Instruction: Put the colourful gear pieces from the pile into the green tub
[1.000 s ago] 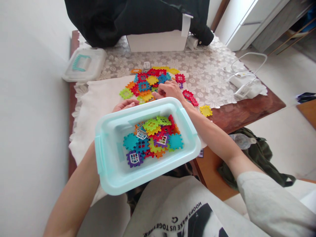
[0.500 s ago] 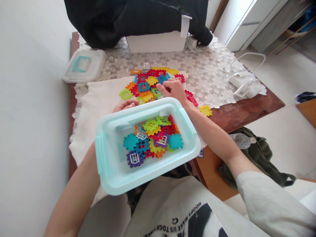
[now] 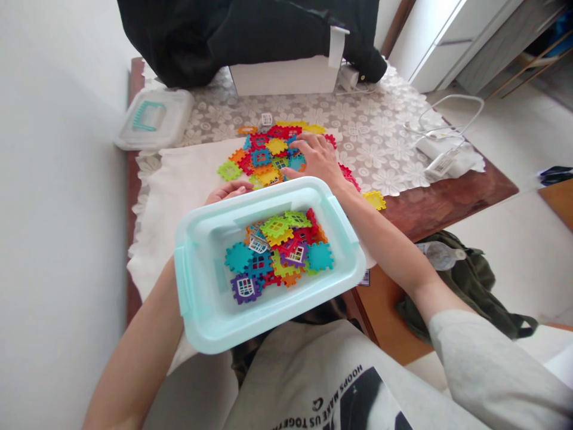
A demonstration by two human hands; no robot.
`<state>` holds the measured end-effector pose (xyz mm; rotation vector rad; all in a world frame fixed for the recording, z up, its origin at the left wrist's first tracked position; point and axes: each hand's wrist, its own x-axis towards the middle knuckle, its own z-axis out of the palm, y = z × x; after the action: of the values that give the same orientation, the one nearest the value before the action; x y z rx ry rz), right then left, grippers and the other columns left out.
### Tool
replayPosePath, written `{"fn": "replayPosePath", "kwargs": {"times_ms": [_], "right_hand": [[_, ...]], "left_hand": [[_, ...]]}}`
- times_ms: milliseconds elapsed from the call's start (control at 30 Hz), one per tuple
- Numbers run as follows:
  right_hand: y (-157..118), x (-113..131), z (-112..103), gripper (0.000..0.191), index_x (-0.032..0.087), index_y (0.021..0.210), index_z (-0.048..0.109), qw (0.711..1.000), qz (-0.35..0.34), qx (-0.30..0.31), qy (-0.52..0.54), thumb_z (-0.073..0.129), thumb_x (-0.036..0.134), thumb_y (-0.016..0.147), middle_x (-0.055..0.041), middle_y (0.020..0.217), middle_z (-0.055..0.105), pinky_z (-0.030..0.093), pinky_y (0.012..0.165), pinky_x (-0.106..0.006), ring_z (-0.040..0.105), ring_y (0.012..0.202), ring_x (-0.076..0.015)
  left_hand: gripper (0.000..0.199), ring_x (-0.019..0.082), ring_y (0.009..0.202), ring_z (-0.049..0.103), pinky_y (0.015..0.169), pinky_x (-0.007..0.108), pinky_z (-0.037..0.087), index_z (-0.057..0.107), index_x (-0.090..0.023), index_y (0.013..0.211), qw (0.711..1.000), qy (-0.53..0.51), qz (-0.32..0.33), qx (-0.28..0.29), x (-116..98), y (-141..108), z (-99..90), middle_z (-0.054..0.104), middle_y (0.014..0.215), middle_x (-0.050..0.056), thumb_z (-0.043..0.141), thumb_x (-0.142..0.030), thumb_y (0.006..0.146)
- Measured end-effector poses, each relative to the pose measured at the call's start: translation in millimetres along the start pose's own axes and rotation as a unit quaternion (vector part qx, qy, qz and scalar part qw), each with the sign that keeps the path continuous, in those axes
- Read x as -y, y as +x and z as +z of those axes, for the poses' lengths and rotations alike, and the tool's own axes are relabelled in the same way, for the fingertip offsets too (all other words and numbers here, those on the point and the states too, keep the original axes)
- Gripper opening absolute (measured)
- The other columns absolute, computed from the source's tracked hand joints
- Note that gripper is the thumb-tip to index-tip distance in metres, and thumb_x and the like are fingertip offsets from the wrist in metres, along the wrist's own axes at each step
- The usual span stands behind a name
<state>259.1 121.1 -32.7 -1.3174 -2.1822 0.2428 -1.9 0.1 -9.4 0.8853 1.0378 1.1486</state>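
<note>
A pale turquoise plastic bin (image 3: 203, 331) sits between my forearms, with colourful notched building tiles (image 3: 259, 263) and small white window pieces inside. Beyond its far rim, more such tiles (image 3: 261, 157) lie in a loose pile on the table. My right hand (image 3: 317, 156) is over the right side of that pile, fingers spread, touching or just above the tiles; nothing shows in its grasp. My left hand (image 3: 229, 192) is low at the pile's near left, its fingers stretched toward the tiles. The bin's rim hides much of the left hand.
A clear lid with a turquoise handle (image 3: 150, 117) lies at the back left. Black cloth (image 3: 268, 33) hangs over a white box (image 3: 286, 77) behind the pile. A white charger with a cable (image 3: 441, 156) lies at right. A lone yellow tile (image 3: 375, 200) is near the table edge.
My right hand has gone from curled fingers to spread ones over the pile's right side. My left hand and the bin stay about where they were.
</note>
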Motion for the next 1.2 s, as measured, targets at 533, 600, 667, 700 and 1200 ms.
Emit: {"fn": "replayPosePath", "kwargs": {"times_ms": [533,600,667,700,1200], "right_hand": [[2,-12,6,0.039,0.022,0.132,0.071,0.997,-0.019,0.064,-0.029,0.056,0.044,0.103,-0.0122,0.141,0.065,0.05,0.117,-0.052,0.054,0.137,-0.0326],[2,-12,7,0.039,0.022,0.133,0.07,0.998,-0.021,0.058,-0.028,0.055,0.042,0.104,-0.0125,0.143,0.064,0.048,0.119,-0.052,0.052,0.14,-0.0322],[2,-13,8,0.044,0.022,0.14,0.067,0.998,-0.011,0.045,-0.034,0.057,0.042,0.102,-0.013,0.152,0.059,0.043,0.124,-0.056,0.047,0.146,-0.0341],[2,-14,9,0.049,0.022,0.145,0.063,0.998,-0.002,0.041,-0.038,0.06,0.042,0.1,-0.0134,0.157,0.055,0.039,0.126,-0.059,0.044,0.15,-0.0359],[4,-11,3,0.045,0.022,0.143,0.064,0.999,-0.006,0.036,0.018,0.057,0.037,0.101,-0.0129,0.142,0.064,0.049,0.116,-0.053,0.06,0.133,-0.0331]], "left_hand": [[0.025,0.014,0.077,0.072,0.067,0.022,0.058,0.078,-0.026,0.109,1.0,0.003,-0.001,-0.004,1,-3,-1.8,0.079,0.1,-0.003,0.084,-0.028,0.086],[0.025,0.013,0.077,0.072,0.066,0.022,0.058,0.078,-0.026,0.109,1.0,-0.001,0.001,-0.008,0,-4,-0.6,0.079,0.101,-0.004,0.084,-0.028,0.085],[0.027,0.013,0.077,0.072,0.065,0.021,0.058,0.078,-0.025,0.11,1.0,-0.005,-0.003,-0.012,-1,-5,0.3,0.079,0.101,-0.003,0.085,-0.026,0.084],[0.028,0.012,0.077,0.072,0.064,0.021,0.058,0.078,-0.024,0.11,1.0,-0.005,-0.005,-0.014,-1,-4,0.4,0.079,0.101,-0.002,0.086,-0.025,0.083],[0.028,0.012,0.074,0.07,0.064,0.021,0.057,0.077,-0.022,0.109,1.0,0.0,0.007,-0.019,3,-1,-2.9,0.079,0.101,0.0,0.087,-0.027,0.082]]}}
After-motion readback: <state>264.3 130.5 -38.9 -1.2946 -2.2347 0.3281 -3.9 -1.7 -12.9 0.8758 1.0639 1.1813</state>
